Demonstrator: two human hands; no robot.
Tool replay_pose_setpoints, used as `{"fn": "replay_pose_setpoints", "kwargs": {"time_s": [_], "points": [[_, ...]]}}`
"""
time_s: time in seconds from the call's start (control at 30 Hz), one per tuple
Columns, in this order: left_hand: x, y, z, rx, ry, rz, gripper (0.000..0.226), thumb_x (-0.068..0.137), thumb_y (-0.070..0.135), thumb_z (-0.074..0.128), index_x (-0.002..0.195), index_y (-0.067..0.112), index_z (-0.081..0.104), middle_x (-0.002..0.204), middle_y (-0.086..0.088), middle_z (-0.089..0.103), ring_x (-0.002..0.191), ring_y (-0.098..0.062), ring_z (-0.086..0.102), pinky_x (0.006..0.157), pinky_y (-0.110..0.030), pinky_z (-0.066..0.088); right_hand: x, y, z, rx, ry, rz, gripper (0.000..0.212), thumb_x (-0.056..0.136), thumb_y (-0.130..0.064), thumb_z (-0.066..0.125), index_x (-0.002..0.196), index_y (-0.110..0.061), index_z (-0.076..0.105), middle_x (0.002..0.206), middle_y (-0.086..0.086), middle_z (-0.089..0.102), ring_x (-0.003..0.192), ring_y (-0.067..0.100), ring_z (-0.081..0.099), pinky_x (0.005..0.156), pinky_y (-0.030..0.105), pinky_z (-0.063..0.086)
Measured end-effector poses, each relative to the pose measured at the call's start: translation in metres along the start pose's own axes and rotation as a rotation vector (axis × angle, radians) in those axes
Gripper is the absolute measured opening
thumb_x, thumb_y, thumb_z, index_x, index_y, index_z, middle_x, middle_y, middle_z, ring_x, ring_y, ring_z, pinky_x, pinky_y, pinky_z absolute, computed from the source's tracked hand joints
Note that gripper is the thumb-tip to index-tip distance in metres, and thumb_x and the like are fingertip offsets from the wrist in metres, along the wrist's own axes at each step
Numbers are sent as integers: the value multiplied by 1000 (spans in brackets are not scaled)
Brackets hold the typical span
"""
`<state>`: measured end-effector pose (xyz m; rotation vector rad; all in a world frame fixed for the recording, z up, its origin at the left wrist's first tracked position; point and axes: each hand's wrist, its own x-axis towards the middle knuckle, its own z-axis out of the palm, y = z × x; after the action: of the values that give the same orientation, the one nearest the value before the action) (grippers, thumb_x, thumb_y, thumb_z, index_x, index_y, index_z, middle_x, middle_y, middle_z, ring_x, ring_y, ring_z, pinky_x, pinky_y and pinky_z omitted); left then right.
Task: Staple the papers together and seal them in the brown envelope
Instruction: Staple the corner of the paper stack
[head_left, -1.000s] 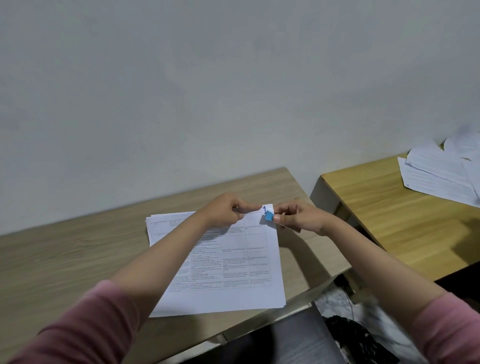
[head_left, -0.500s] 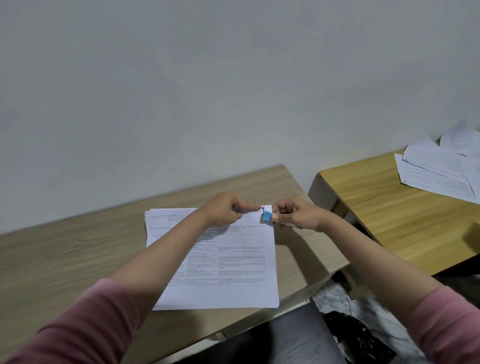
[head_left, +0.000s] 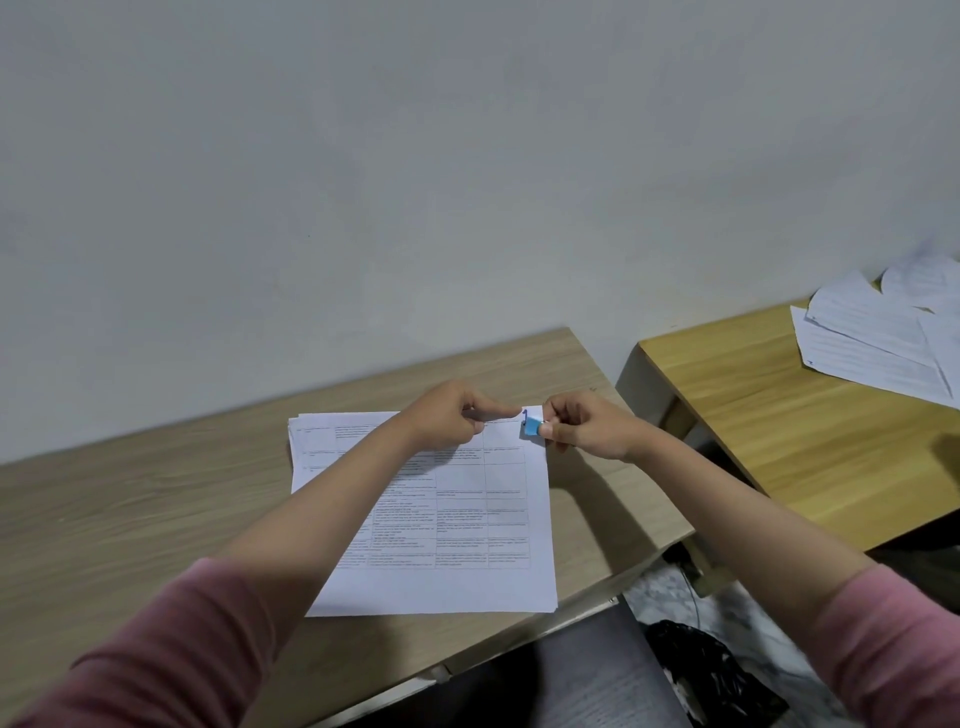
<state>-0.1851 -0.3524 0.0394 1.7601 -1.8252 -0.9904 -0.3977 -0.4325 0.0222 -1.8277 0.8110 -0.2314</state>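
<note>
Several printed papers (head_left: 447, 525) lie stacked flat on the pale wooden table (head_left: 130, 509), their sheets slightly fanned at the upper left corner. At the stack's top right corner sits a small blue clip (head_left: 532, 426), and that corner is where both hands meet. The right hand (head_left: 587, 426) has its fingers curled and pinches the blue clip between thumb and fingertips, right at the paper's edge. Just to the left of that pinch, the left hand (head_left: 447, 415) rests on the top sheet with most fingers folded under and its forefinger stretched straight out, the tip pressing the paper close beside the clip; it has hold of nothing. Whether the clip is fully seated over the corner cannot be told, as it is small and partly covered by the fingers.

Below the pinch, the rest of the stack runs back toward the person, its lower edge near the table's front rim. Both forearms come in from pink sleeves (head_left: 893, 644). Well to the right of the grip stands a second, yellower table (head_left: 779, 415) carrying loose white sheets (head_left: 872, 343). Beneath, a dark bag (head_left: 711, 670) lies on the floor.
</note>
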Motion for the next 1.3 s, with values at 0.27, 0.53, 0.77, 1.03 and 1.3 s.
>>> {"fn": "replay_pose_setpoints", "kwargs": {"time_s": [0.27, 0.53, 0.77, 1.03, 1.3], "points": [[-4, -4, -4, -13, 18, -11, 48, 84, -10, 47, 118, 18, 67, 120, 7, 65, 108, -2, 56, 75, 5, 36, -2, 8, 1, -5, 22, -19, 22, 84, -23, 66, 90, -2, 65, 72, 2, 54, 71, 19, 50, 62, 26, 38], [-7, -11, -8, -57, 23, -49, 48, 84, -12, 48, 119, 16, 66, 123, 5, 63, 113, 0, 53, 80, 5, 34, -10, 24, -1, -161, 250, 49, 23, 85, -31, 66, 104, -18, 67, 94, 7, 67, 77, 17, 58, 71, 31, 48], [-11, -19, -11, -75, 31, -70, 50, 84, -13, 46, 120, 15, 65, 126, 4, 61, 117, 0, 51, 79, 7, 33, -17, 50, 15, -595, 312, 88, 47, 85, -37, 63, 126, -16, 54, 104, 4, 51, 94, 18, 49, 81, 28, 41], [-14, -16, -11, -63, 50, -78, 50, 84, -14, 45, 121, 13, 64, 127, 3, 61, 108, 3, 50, 74, 8, 32, -10, 64, 26, -606, 349, 77, 50, 83, -36, 67, 126, -15, 56, 101, 1, 45, 100, 22, 44, 83, 32, 41], [-16, -18, -11, -58, 66, -97, 52, 83, -12, 45, 119, 20, 65, 125, 8, 61, 108, 5, 50, 74, 9, 32, -11, 67, 27, -606, 365, 83, 50, 82, -37, 67, 127, -17, 55, 104, 4, 49, 101, 22, 45, 85, 34, 42]]}}
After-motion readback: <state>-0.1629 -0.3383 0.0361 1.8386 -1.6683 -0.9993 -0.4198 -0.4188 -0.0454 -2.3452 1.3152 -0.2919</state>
